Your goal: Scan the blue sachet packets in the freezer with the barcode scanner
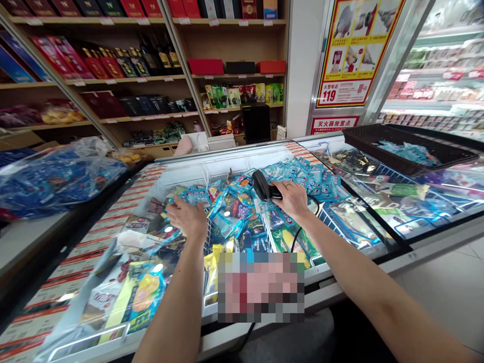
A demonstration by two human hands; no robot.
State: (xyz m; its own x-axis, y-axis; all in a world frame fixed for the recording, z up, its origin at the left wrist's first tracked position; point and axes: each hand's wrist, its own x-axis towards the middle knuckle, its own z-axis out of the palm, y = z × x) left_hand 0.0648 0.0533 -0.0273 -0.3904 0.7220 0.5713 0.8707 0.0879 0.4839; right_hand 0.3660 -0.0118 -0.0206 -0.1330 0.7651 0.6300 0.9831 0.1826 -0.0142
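My right hand is wrapped around the handle of a black handheld barcode scanner, whose head points left. A black cable runs down from it toward me. To the left, my left hand hovers low over the freezer's goods with its fingers apart and nothing visible in it. Whether it touches the surface I cannot tell. Many small light-blue packets lie piled beyond and beside the scanner. Between my hands are more colourful ice-cream packets.
Under my arms stretches a glass-topped chest freezer with wire baskets. A dark brown tray holding blue packets rests on its right part. At left sits a plastic-wrapped blue bundle. Stocked shelves stand behind. A pixelated patch hides the front centre.
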